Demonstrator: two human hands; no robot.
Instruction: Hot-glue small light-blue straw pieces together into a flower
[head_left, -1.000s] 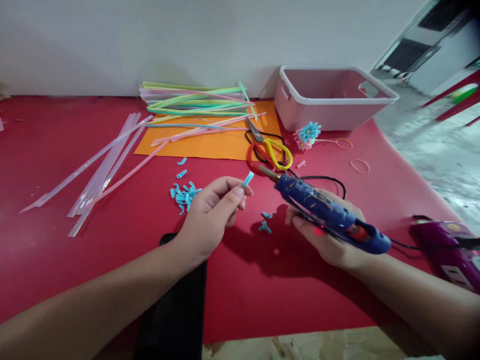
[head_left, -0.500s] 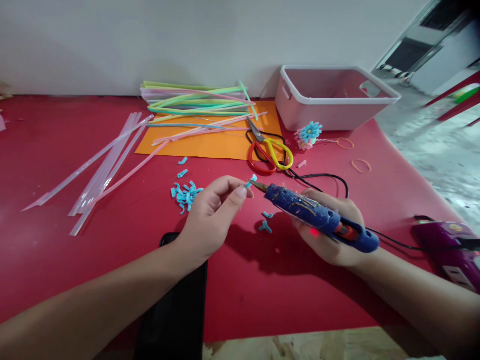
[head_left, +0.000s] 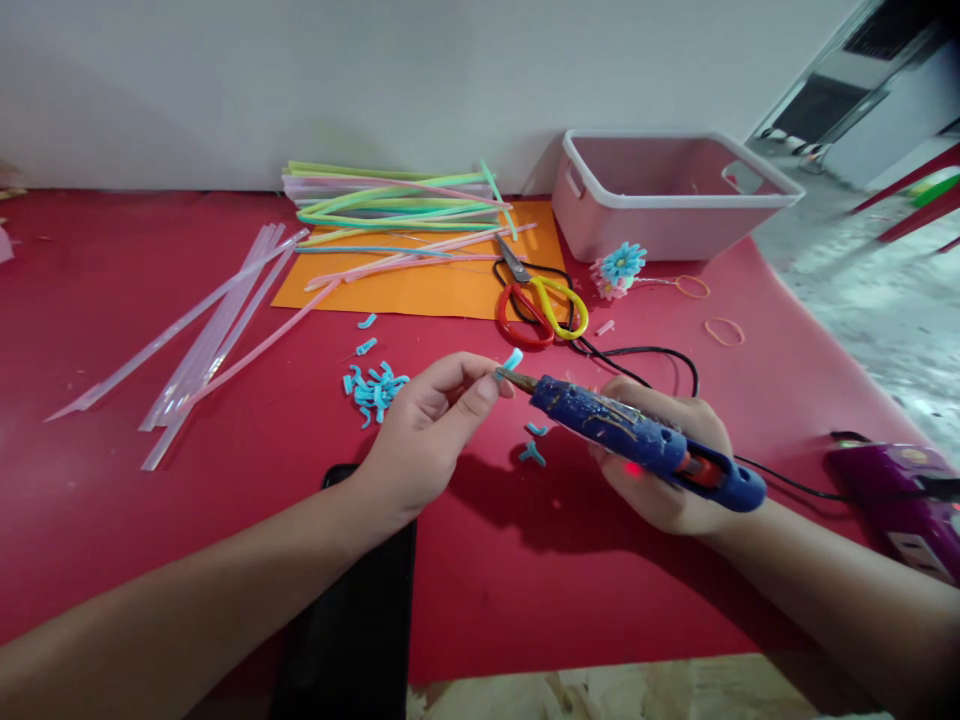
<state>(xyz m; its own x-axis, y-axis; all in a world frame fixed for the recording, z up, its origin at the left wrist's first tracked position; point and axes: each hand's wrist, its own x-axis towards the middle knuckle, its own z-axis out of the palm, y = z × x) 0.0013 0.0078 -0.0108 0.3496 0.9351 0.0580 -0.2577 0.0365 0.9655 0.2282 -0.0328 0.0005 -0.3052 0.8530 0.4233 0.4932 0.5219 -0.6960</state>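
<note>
Between thumb and forefinger, my left hand point(head_left: 431, 430) pinches a small light-blue fuzzy piece point(head_left: 513, 360). My right hand point(head_left: 667, 450) is wrapped round a blue glue gun point(head_left: 615, 420), whose metal tip points left and meets the piece at my left fingertips. A pile of short blue fuzzy pieces point(head_left: 377, 392) lies just left of my left hand. Two more lie apart above that pile. A few blue bits point(head_left: 532, 453) rest on the red table below the gun's tip.
Scissors point(head_left: 551, 308), an orange sheet point(head_left: 450, 296) with coloured fuzzy stems, and a pink bin point(head_left: 675, 220) stand behind. Clear sticks point(head_left: 217, 320) lie left, a black phone point(head_left: 352, 610) under my left forearm. A blue flower point(head_left: 624, 263), black cord and purple power strip point(head_left: 892, 490) are right.
The glue gun has shifted slightly right and down, its tip now lower on the blue piece. More of the piece shows above my left fingertips.
</note>
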